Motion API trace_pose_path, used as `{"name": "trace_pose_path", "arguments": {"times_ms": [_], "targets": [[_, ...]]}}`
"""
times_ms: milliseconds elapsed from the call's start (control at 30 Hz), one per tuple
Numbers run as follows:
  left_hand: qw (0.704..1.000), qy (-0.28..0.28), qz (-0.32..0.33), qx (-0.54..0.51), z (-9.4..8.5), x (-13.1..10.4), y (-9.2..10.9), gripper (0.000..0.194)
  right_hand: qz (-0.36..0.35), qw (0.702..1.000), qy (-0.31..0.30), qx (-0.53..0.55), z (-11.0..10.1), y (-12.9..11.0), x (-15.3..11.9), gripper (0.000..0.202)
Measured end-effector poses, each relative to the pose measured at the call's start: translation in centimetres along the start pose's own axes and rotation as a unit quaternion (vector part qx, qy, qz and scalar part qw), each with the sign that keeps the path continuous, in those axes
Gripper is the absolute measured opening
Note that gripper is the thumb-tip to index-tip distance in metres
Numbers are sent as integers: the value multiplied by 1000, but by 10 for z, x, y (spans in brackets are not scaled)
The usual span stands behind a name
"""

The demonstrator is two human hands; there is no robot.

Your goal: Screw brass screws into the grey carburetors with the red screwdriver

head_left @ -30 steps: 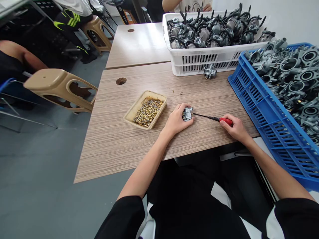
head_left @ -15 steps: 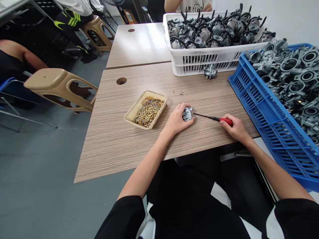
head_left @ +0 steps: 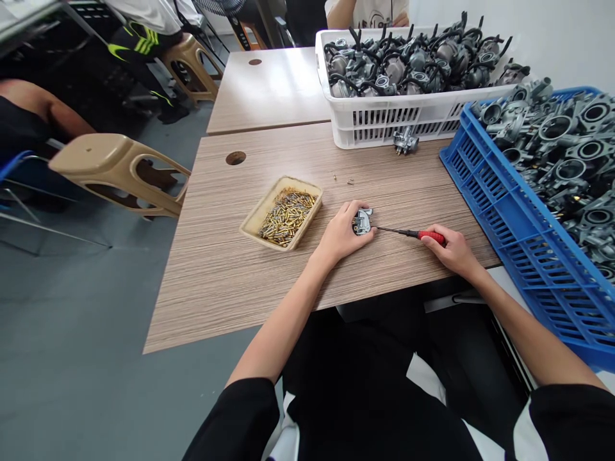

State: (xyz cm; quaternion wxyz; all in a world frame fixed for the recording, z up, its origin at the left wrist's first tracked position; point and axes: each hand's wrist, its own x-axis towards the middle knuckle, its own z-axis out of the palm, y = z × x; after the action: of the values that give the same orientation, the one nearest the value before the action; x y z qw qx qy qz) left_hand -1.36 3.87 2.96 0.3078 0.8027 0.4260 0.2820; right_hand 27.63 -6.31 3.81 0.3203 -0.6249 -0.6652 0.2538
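Observation:
My left hand (head_left: 343, 232) is closed around a small grey metal carburetor body (head_left: 364, 221), holding it against the tabletop. In my right hand (head_left: 449, 248) is a screwdriver (head_left: 431, 236) with a red handle and a thin dark shaft. Its tip points left and reaches the near right side of the carburetor body; whether it sits in a screw is too small to tell. Left of my left hand stands a cream tray (head_left: 250, 225) filled with small brass parts (head_left: 287, 218). A few tiny brass pieces (head_left: 350, 182) lie on the table beyond the carburetor body.
A white crate (head_left: 343, 121) of carburetors with black hoses stands at the back. One loose carburetor (head_left: 406, 140) lies before it. The blue crate (head_left: 509, 202) at the right is heaped with metal bodies. Across the table sits a person (head_left: 368, 13); a beige stool (head_left: 96, 153) stands left.
The screwdriver's handle and my right hand have shifted slightly left, and its tip sits a little lower against the carburetor body. My left hand keeps its hold.

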Motion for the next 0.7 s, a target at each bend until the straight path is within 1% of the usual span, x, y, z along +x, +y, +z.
{"name": "trace_pose_path", "arguments": {"times_ms": [233, 400, 500, 700], "targets": [[1000, 0, -2, -5, -1, 0, 2, 43, 17, 999, 19, 28, -4, 5, 2, 54], [1000, -2, -6, -6, -1, 0, 2, 43, 52, 995, 10, 86, -6, 11, 1, 53], [1000, 2, -4, -6, -1, 0, 1, 43, 59, 992, 1, 112, -7, 11, 0, 55], [1000, 2, 4, 1, -1, 0, 2, 42, 38, 996, -8, 81, -7, 8, 1, 59]]}}
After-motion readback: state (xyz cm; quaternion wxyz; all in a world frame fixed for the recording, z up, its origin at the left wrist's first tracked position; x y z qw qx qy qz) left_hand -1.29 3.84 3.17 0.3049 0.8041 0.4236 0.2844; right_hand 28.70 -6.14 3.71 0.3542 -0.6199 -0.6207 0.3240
